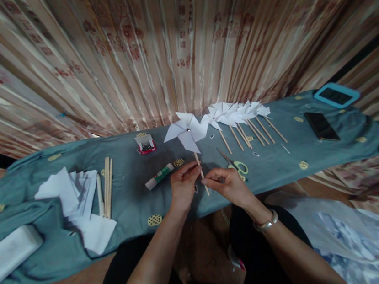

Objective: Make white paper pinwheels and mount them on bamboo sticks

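Note:
A white paper pinwheel (192, 140) with a pin at its centre stands out in front of me on a thin wooden stick. My left hand (184, 182) is closed around the stick just below the paper blades. Lower down, my right hand (227, 184) pinches the same stick between thumb and fingers. Close beside the right hand lie scissors (242, 167) with yellow-green handles. A glue stick (159, 176) lies left of my left hand. Behind it sits a small open red and white box (146, 145) of pins.
Several paper pinwheels (237, 112) on sticks lie in a row at the back right. White paper pieces (99, 233) and loose wooden sticks (109, 187) are at the left, near a white case (12, 256). A dark phone (321, 126) and a blue-framed device (336, 95) lie far right.

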Motion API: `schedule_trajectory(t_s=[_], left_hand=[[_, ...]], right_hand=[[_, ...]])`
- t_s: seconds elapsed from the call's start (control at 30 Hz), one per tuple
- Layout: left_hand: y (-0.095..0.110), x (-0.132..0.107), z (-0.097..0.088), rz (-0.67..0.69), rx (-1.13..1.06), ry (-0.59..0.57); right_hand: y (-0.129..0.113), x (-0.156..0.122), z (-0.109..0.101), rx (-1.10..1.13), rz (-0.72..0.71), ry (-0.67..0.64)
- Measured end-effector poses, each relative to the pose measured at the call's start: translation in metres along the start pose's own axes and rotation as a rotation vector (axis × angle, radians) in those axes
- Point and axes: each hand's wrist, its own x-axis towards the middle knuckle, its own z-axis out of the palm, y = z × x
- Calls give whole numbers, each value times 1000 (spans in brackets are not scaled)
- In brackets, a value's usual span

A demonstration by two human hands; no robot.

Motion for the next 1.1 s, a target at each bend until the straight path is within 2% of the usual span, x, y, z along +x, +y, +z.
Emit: schedule_trajectory(t_s=[0.13, 0.3, 0.37, 0.53, 0.77, 1.1], left_hand=[[3, -2, -2, 6, -30, -4], [7, -7, -6, 26, -23, -3], [7, -7, -7, 23, -3, -13], [5, -7, -9, 13, 28, -21], [2, -7, -9, 7, 34, -28], [3, -9, -5, -15, 34, -34]], right_hand=[[-3, 6, -7, -131, -9, 13], [-6, 35, -35, -417, -56, 66], [-5, 52, -49, -601, -3, 86], [-1, 90, -70, -776, 103, 150], [5, 108, -62, -923, 214, 118], [6, 117, -47, -974, 172, 6]])
